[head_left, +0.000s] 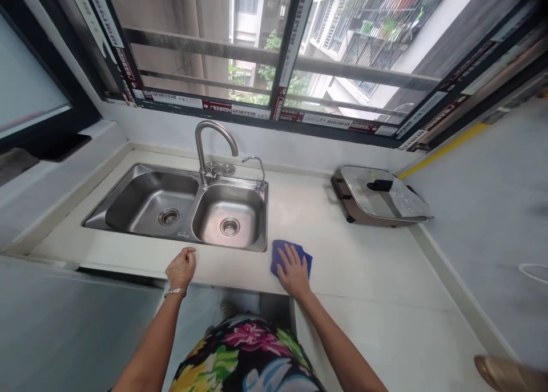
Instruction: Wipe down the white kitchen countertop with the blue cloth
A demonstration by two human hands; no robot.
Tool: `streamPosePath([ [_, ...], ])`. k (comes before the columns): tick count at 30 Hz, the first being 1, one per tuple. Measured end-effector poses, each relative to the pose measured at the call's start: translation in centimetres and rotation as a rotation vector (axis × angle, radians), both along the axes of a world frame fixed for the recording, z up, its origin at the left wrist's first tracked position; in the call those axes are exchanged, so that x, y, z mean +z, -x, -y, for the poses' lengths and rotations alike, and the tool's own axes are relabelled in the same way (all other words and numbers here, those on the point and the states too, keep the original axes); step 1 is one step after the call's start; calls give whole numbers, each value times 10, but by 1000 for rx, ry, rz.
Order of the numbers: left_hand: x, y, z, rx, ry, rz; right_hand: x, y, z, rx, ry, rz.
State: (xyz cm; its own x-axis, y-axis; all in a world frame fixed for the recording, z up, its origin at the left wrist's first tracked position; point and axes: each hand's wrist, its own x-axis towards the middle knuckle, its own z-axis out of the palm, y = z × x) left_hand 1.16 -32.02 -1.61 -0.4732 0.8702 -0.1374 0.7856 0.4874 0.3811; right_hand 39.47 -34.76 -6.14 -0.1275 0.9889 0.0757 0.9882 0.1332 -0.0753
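My right hand (296,272) lies flat with its fingers spread on a folded blue cloth (280,250), pressing it to the white countertop (346,272) just right of the sink. The palm and fingers cover part of the cloth. Curled into a loose fist, my left hand (181,267) rests at the counter's front edge, below the sink; nothing shows in it. A bracelet circles that wrist. Between and beyond both hands is a steel double-bowl sink (194,238), with a tall curved faucet (216,126) and a smaller thin spout (256,164) at its back.
An electric pan with a glass lid (363,189) stands at the back right, a clear plastic bag (409,199) on top. A taped window frame (240,111) runs behind the counter. A dark flat object (64,146) lies on the left ledge. A brown object (505,372) shows at lower right.
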Motion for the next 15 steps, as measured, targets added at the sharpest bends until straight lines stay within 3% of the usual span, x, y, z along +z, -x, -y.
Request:
streamPosePath([
  [2, -1, 1, 2, -12, -6, 15, -1, -14, 27, 30, -11, 2],
  [5, -1, 3, 4, -40, -24, 34, -1, -40, 59, -37, -22, 5],
  [10, 3, 4, 5, -88, -54, 51, -4, -77, 107, -337, -43, 34],
  [15, 6, 4, 3, -118, -69, 60, -15, -117, 177, -584, -77, 45],
])
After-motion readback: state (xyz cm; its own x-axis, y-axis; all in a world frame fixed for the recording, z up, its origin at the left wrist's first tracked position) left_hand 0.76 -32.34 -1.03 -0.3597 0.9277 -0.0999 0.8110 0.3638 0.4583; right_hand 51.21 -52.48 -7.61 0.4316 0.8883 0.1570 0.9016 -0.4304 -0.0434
